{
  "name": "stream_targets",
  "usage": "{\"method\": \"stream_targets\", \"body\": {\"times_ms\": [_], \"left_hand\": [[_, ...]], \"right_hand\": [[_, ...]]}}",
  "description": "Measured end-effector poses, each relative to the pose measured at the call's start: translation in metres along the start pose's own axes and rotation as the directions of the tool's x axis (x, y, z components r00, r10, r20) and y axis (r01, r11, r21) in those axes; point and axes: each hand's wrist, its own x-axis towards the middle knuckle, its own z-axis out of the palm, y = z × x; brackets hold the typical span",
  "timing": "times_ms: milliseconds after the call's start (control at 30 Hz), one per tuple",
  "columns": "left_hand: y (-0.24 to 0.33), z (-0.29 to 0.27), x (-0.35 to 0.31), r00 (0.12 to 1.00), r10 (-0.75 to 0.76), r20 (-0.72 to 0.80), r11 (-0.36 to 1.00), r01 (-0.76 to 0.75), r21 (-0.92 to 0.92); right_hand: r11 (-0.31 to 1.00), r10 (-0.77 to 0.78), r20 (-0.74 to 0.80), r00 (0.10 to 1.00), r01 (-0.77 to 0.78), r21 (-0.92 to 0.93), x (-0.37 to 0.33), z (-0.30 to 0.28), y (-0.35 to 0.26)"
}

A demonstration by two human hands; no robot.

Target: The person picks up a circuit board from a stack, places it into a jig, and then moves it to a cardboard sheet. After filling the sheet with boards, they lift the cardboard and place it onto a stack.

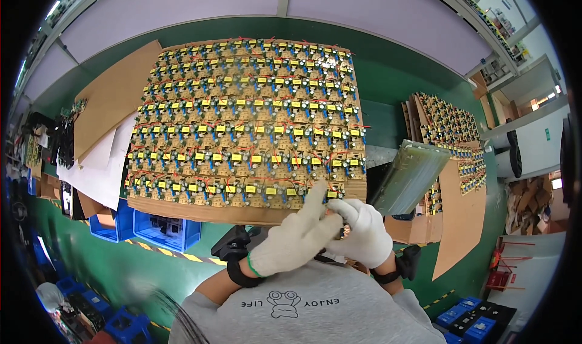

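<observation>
In front of my body, both hands wear white knitted gloves. My left hand [300, 233] reaches right, its index finger stretched toward the front row of boards and its other fingers by my right hand. The fingers of my right hand [365, 233] are curled around a small circuit board [345, 230], mostly hidden by the gloves. Just beyond lies a large cardboard sheet [182, 209] covered with rows of circuit boards [250, 158]. These carry yellow-topped parts, blue and dark components and thin red wires.
On the right stand a greenish translucent stack of sheets [412, 177], a second board-covered stack [451, 123] and a leaning cardboard piece [462, 217]. Another cardboard sheet [118, 98] lies at the left on the green table [388, 77]. A blue bin [167, 230] sits below the front edge.
</observation>
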Motion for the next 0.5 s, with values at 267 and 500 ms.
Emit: {"method": "stream_targets", "body": {"times_ms": [267,500], "left_hand": [[0.003,-0.003,0.032,0.633,0.771,-0.060,0.344,-0.335,0.877],[-0.020,0.008,0.049,0.684,0.729,-0.011,0.257,-0.259,0.931]], "right_hand": [[0.966,0.248,-0.091,0.965,-0.253,-0.057,-0.020,0.006,0.061],[0.947,0.319,-0.124,0.939,-0.313,0.065,-0.020,0.014,0.063]]}}
